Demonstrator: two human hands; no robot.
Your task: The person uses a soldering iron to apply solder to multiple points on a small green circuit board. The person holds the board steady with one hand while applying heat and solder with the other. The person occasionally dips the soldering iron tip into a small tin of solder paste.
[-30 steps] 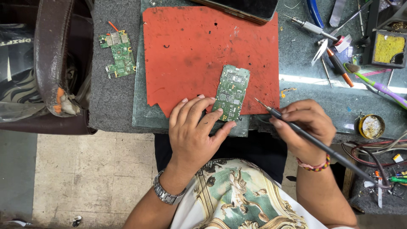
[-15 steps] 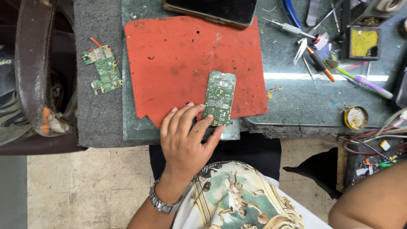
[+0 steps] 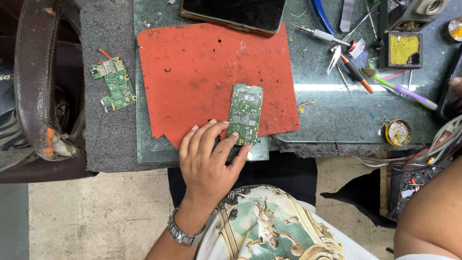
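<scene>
Head view: your left hand lies flat with fingers spread and loose, fingertips pressing the lower edge of the green circuit board on the red mat. It grips nothing. Your right hand is out of frame; only the arm shows. A second green board sits well left, and a dark phone lies at the mat's top edge.

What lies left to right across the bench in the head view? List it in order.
Brown chair arm → small green circuit board → left hand → long green circuit board on the red mat → orange-tipped tool → round solder tin → tangle of cables.
</scene>
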